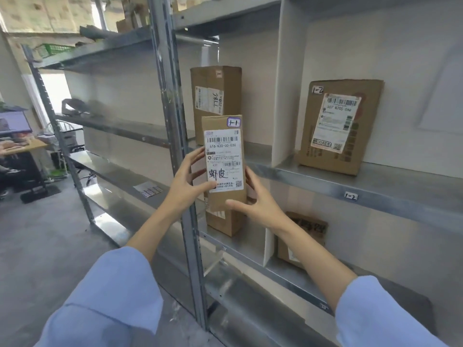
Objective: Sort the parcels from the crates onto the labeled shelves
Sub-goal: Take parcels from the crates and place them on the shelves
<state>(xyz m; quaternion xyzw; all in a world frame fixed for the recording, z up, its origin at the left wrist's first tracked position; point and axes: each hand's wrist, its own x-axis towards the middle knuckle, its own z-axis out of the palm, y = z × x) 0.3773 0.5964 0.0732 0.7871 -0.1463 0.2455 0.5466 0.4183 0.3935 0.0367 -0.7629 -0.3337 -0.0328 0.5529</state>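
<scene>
Both hands hold a tall brown cardboard parcel (223, 161) marked "1-1" upright before the grey metal shelf (325, 181): left hand (186, 182) and right hand (258, 201) wrap its opposite edges, fingers loosely curled

Both hands, left hand (185, 181) and right hand (258, 204), holding upright parcel (223, 161) marked 1-1 between their fingers (198, 156), taller box (216, 90) beyond fingertips, 1-2 box (340, 126) right of them

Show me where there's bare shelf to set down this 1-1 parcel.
Both hands hold the 1-1 parcel. Bare shelf lies right of the tall box, up to the white divider. The next bay is bare right of the 1-2 box. The bay below looks tighter.
</scene>
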